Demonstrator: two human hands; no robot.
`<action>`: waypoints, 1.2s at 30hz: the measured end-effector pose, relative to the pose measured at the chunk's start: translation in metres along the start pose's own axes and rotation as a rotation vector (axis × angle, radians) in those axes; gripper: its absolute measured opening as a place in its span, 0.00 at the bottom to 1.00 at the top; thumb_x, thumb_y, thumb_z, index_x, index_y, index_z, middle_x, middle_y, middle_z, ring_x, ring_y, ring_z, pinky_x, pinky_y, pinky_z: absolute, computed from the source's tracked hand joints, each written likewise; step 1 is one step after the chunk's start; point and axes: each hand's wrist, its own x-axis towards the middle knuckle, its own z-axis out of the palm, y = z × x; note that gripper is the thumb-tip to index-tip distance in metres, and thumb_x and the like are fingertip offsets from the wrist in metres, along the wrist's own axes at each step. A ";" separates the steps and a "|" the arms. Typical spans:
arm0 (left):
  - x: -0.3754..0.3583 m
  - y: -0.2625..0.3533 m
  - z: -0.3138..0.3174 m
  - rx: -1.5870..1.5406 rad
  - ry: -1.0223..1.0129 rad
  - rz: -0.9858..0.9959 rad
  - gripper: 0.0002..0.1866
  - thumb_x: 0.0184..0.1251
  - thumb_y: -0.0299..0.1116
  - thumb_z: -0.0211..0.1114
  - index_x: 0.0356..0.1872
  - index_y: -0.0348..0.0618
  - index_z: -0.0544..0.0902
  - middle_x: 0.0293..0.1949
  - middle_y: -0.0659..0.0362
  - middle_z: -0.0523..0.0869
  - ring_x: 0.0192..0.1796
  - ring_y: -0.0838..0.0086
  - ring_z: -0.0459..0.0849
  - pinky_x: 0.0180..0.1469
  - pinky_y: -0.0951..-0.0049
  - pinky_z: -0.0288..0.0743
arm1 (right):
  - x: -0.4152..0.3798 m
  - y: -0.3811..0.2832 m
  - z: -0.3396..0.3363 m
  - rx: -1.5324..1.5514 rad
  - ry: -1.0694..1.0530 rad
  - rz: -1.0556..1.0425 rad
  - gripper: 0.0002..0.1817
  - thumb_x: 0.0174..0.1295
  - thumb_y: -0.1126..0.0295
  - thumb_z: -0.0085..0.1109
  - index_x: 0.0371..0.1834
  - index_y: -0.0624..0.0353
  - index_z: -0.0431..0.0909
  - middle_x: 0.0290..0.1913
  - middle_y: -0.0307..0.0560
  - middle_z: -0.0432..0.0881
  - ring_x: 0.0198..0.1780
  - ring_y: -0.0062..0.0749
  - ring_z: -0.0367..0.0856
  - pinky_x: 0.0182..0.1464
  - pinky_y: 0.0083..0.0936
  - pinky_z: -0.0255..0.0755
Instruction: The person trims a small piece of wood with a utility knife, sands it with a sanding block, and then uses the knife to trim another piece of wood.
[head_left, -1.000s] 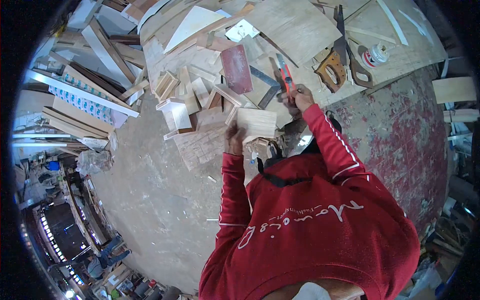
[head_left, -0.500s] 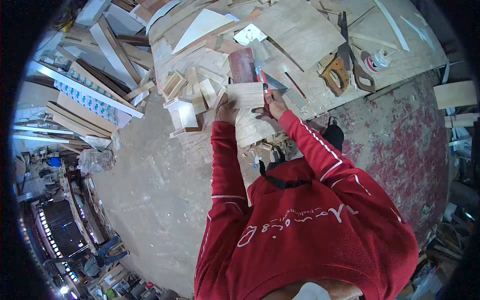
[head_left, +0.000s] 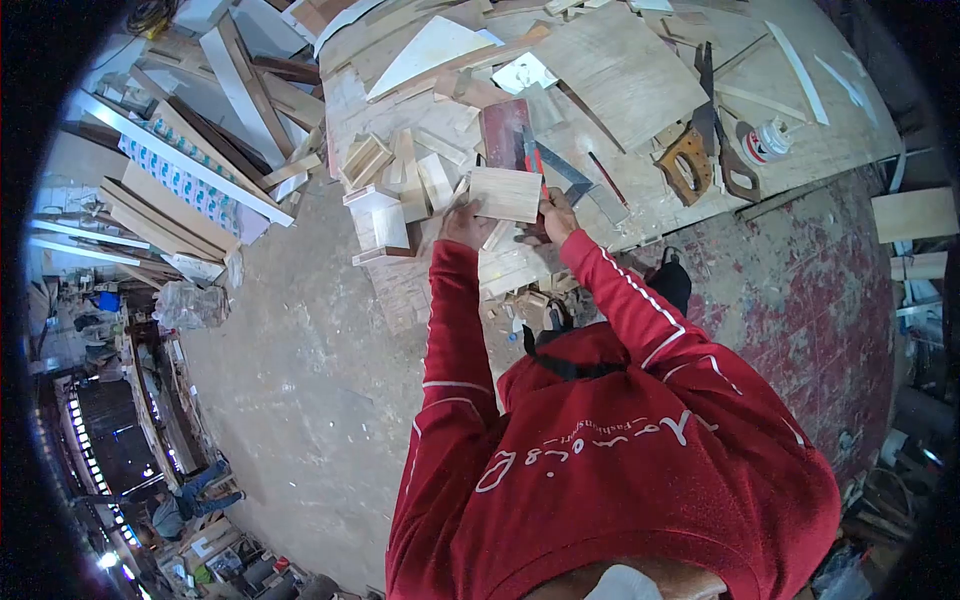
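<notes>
A small rectangular wooden board (head_left: 508, 193) is held up over the near edge of the workbench, its pale face toward me. My left hand (head_left: 460, 222) is closed on its left end. At the right end, my right hand (head_left: 558, 214) grips the board's edge along with what looks like a red utility knife (head_left: 533, 155), which points away from me. Behind the board lie a dark red flat block (head_left: 502, 132) and a try square (head_left: 570, 182). To the left of my left hand stands a small white-faced wooden piece (head_left: 380, 225). The fingers behind the board are partly hidden.
Handsaws (head_left: 685, 165) lie to the right, beside a white jar (head_left: 765, 142) and a pencil (head_left: 608, 180). A large plywood sheet (head_left: 620, 75) covers the bench's back. Wood offcuts (head_left: 365, 160) cluster at left. Stacked boards (head_left: 190, 180) lean farther left. Another person (head_left: 180, 512) is far off, lower left.
The view has shifted slightly, so the bench appears farther right. The board has tilted a little, its right end lower. Both hands keep their hold.
</notes>
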 end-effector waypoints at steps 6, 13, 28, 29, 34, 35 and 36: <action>0.004 -0.003 -0.006 -0.121 -0.134 -0.018 0.24 0.55 0.29 0.59 0.55 0.37 0.67 0.52 0.52 0.74 0.54 0.51 0.73 0.58 0.47 0.64 | 0.006 0.004 -0.008 0.000 -0.045 -0.064 0.09 0.61 0.68 0.41 0.41 0.58 0.64 0.32 0.49 0.77 0.25 0.30 0.78 0.21 0.26 0.75; -0.015 0.015 0.007 0.009 -0.106 0.100 0.19 0.58 0.32 0.56 0.52 0.39 0.70 0.48 0.53 0.77 0.50 0.54 0.77 0.50 0.48 0.72 | -0.008 -0.006 -0.004 -0.361 -0.119 -0.234 0.09 0.64 0.66 0.41 0.42 0.59 0.67 0.31 0.42 0.77 0.33 0.24 0.77 0.30 0.22 0.73; 0.086 0.107 0.006 -0.042 0.094 0.181 0.23 0.64 0.34 0.48 0.57 0.31 0.60 0.57 0.43 0.68 0.57 0.47 0.69 0.54 0.51 0.69 | -0.059 -0.030 -0.071 0.071 0.077 -0.110 0.11 0.59 0.79 0.41 0.44 0.57 0.67 0.32 0.44 0.78 0.29 0.25 0.77 0.30 0.22 0.74; 0.100 0.112 -0.004 -0.002 0.107 0.135 0.23 0.65 0.35 0.47 0.58 0.33 0.60 0.58 0.43 0.66 0.57 0.47 0.69 0.57 0.48 0.64 | -0.060 -0.029 -0.078 0.088 0.086 -0.095 0.11 0.54 0.79 0.42 0.41 0.58 0.67 0.27 0.43 0.76 0.25 0.24 0.74 0.26 0.22 0.72; 0.129 0.121 -0.011 0.030 0.123 0.112 0.24 0.65 0.36 0.47 0.59 0.36 0.59 0.59 0.45 0.65 0.59 0.48 0.67 0.60 0.47 0.58 | -0.069 -0.029 -0.101 0.166 0.125 -0.044 0.09 0.53 0.75 0.47 0.38 0.57 0.70 0.24 0.42 0.74 0.19 0.23 0.68 0.19 0.19 0.61; 0.133 0.122 -0.012 0.025 0.168 0.109 0.24 0.65 0.36 0.47 0.59 0.36 0.59 0.59 0.45 0.66 0.59 0.48 0.67 0.60 0.48 0.59 | -0.070 -0.029 -0.106 0.134 0.116 -0.066 0.07 0.53 0.75 0.48 0.36 0.56 0.70 0.24 0.43 0.73 0.18 0.23 0.67 0.18 0.20 0.60; 0.138 0.124 -0.014 0.020 0.215 0.107 0.24 0.65 0.36 0.47 0.59 0.36 0.59 0.59 0.45 0.66 0.59 0.48 0.67 0.60 0.48 0.59 | -0.072 -0.031 -0.107 0.102 0.106 -0.086 0.06 0.53 0.75 0.48 0.34 0.56 0.69 0.23 0.43 0.73 0.17 0.23 0.66 0.18 0.20 0.60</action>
